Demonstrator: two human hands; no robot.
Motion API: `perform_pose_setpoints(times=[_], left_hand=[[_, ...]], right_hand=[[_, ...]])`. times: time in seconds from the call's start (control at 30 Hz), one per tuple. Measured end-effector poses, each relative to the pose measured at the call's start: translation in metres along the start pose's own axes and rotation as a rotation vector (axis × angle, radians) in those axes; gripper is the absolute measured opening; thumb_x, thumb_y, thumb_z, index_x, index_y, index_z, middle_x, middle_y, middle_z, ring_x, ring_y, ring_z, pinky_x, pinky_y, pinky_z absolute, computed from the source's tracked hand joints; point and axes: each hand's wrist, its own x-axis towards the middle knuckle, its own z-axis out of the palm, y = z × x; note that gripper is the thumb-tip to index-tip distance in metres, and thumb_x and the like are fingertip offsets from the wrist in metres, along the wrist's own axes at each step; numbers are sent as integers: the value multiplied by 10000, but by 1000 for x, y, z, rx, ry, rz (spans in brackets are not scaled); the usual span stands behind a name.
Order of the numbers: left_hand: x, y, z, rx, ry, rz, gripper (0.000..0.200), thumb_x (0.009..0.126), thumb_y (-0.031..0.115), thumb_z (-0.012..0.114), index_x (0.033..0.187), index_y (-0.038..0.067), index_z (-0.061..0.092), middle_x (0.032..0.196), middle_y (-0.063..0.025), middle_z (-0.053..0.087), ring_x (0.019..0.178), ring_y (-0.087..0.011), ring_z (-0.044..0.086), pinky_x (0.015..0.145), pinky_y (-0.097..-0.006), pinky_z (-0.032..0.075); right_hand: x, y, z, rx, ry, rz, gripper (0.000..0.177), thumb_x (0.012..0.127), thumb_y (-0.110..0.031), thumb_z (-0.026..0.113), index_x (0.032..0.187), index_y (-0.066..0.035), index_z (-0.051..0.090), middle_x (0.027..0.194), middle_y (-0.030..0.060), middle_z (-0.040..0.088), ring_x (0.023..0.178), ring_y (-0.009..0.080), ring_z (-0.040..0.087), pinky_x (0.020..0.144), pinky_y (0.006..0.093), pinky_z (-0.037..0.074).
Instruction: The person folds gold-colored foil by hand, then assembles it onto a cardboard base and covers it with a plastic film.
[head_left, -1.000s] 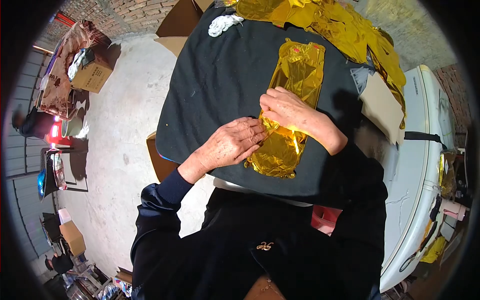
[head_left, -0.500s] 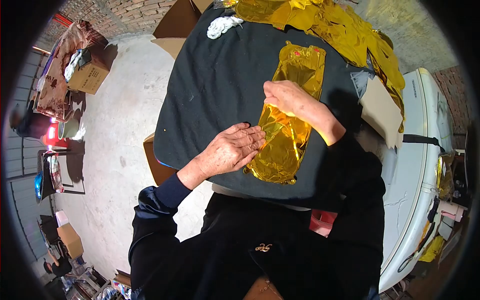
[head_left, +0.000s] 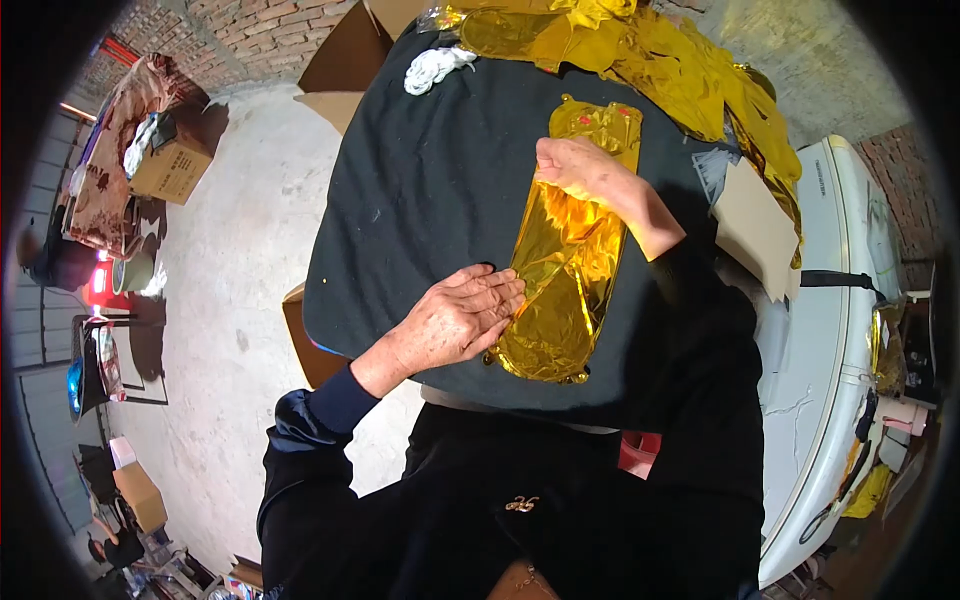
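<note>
Laying the left hand (head_left: pixel 455 318) nearly flat at the left edge of the long gold foil piece (head_left: pixel 560 325), with fingers straight, close together and touching the rim, clasping nothing. Curling the right hand (head_left: pixel 590 178) into a clenched shape over the upper part of the same piece, near its left edge; cannot tell, with fingertips hidden, if gripping any foil. Lying lengthwise on the black cloth (head_left: pixel 420 210), in front of the body and slightly aslant: the foil piece, crinkled and shiny, with small tabs at the corners and red marks at the far end.

Heaped along the far right side of the cloth: a pile of loose gold foil (head_left: pixel 675 85). Set to the left of that pile, near the far edge: a bundle of white string (head_left: pixel 437 70). Leaning at the right side of the cloth: a tan cardboard sheet (head_left: pixel 757 232). Standing beyond the far left edge: an open cardboard box (head_left: pixel 345 60). Stretching along the right: a large white case (head_left: pixel 825 340), with a black strap (head_left: pixel 840 280) across it.
</note>
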Motion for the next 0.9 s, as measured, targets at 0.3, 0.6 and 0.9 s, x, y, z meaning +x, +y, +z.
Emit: perform_pose_setpoints(times=[0.3,0.6,0.9], left_hand=[[0,3,-3,12,17,21,320,946,133,729,1248,49,792,1298,-88,768,1299,-230,683,1174,-437,480],[4,-1,-4,-41,18,23,340,931,142,749,1261,64,771,1324,-79,737,1310,-284,648,1141,-475,488],[55,3,-25,-66,127,34,268,924,85,742,1185,27,755,1210,-114,695,1158,-305,660,966,-400,568]], right_hand=[[5,14,-18,-128,341,48,236,959,-219,732,985,-30,592,898,191,691,875,443,666,737,488,518],[-89,45,-45,-24,570,90,145,953,-153,704,965,-45,607,915,166,680,891,426,668,748,489,526],[-107,54,-19,128,674,111,160,973,-160,731,975,-28,639,863,154,695,816,359,702,724,409,549]])
